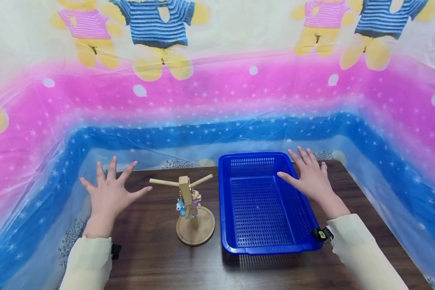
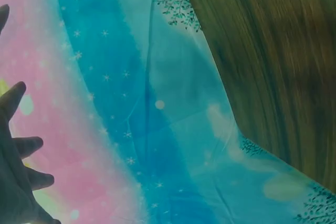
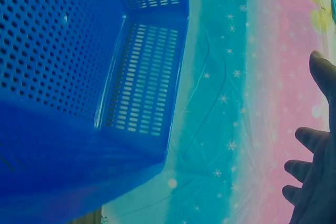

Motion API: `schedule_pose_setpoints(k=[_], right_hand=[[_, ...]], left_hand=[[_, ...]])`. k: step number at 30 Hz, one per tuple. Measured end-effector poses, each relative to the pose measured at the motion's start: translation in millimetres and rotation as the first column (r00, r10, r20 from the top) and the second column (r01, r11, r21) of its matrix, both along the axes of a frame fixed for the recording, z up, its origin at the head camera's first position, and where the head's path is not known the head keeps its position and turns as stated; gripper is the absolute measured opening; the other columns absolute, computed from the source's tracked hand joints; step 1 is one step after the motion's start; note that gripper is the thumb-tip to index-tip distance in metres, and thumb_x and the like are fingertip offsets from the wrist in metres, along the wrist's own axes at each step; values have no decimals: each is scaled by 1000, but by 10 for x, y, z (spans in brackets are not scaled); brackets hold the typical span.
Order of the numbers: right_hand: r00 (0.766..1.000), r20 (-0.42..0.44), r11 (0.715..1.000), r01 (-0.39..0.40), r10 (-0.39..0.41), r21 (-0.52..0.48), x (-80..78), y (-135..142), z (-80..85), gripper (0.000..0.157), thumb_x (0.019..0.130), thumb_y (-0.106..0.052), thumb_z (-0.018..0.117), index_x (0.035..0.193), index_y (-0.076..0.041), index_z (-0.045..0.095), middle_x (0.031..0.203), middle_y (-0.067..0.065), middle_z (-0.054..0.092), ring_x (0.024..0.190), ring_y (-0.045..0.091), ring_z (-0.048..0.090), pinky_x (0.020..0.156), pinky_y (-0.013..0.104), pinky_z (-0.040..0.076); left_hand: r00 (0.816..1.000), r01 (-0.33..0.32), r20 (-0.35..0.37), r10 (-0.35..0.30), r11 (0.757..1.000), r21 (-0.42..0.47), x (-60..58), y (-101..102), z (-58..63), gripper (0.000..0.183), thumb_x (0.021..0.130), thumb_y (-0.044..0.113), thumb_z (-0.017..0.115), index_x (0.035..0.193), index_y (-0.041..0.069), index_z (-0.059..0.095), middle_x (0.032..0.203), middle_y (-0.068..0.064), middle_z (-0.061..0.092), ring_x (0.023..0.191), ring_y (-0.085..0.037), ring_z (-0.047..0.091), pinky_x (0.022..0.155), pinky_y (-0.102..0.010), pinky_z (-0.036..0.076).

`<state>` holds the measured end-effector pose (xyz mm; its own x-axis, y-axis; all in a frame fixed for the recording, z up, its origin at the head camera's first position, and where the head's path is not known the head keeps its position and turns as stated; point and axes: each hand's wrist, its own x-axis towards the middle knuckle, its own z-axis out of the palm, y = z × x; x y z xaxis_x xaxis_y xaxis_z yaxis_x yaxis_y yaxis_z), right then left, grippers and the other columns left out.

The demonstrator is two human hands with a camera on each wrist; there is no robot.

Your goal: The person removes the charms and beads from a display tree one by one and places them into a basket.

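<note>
My left hand [image 1: 110, 197] hovers with spread fingers over the left side of the table, holding nothing. On the right, my right hand [image 1: 311, 179] is spread above the right rim of a blue plastic basket [image 1: 226, 241], also holding nothing. Between the hands stands a wooden stand [image 1: 184, 187] with peg arms and a round base [image 1: 203, 231]. Small charms hang from it: a light-blue figure [image 1: 180, 207] on the left, and a cream and pink one [image 1: 196, 196] partly behind the post. In the left wrist view, dark fingers [image 2: 13, 100] show at the left edge.
The dark wood table [image 1: 141, 257] carries the stand and the basket side by side. A printed cloth [image 1: 217, 92] with pink and blue bands hangs around the table's back and sides. Slotted basket walls [image 3: 142, 77] fill much of the right wrist view.
</note>
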<state>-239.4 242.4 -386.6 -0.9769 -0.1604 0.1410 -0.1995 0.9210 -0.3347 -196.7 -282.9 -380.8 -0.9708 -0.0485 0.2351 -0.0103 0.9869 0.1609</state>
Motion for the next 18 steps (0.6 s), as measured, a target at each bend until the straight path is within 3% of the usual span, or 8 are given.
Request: schedule_pose_setpoints(k=[5, 9, 13, 18], right_hand=[[998, -61, 999, -9, 6, -53, 50, -39, -45, 87, 96, -64, 58, 163, -17, 25, 170, 20, 21, 158, 47, 13, 116, 86, 13], [997, -78, 992, -27, 17, -122, 113, -86, -68, 83, 96, -53, 65, 160, -11, 33, 167, 22, 29, 155, 50, 21, 116, 84, 20], [997, -69, 970, -42, 27, -237, 177, -135, -89, 76, 98, -44, 68, 157, -7, 38, 164, 25, 35, 152, 50, 28, 119, 78, 26], [999, -39, 940, -35, 23, -338, 246, -209, -113, 67, 100, -40, 66, 154, -7, 43, 161, 25, 39, 149, 49, 34, 119, 74, 33]], left_hand=[[999, 7, -45, -4, 998, 61, 46, 25, -51, 91, 83, 71, 68, 157, 27, 39, 168, -26, 20, 153, -61, 9, 106, -96, 1], [998, 12, -68, -5, 996, 92, 96, 41, -81, 87, 84, 65, 70, 156, 26, 40, 166, -25, 27, 151, -57, 20, 108, -92, 17], [997, 19, -72, -10, 993, 116, 139, 71, -94, 84, 87, 64, 68, 156, 23, 42, 163, -26, 33, 145, -55, 33, 106, -84, 31], [996, 52, -85, -37, 980, 191, 181, 114, -99, 78, 90, 55, 70, 153, 16, 46, 158, -29, 40, 137, -57, 42, 103, -80, 39]])
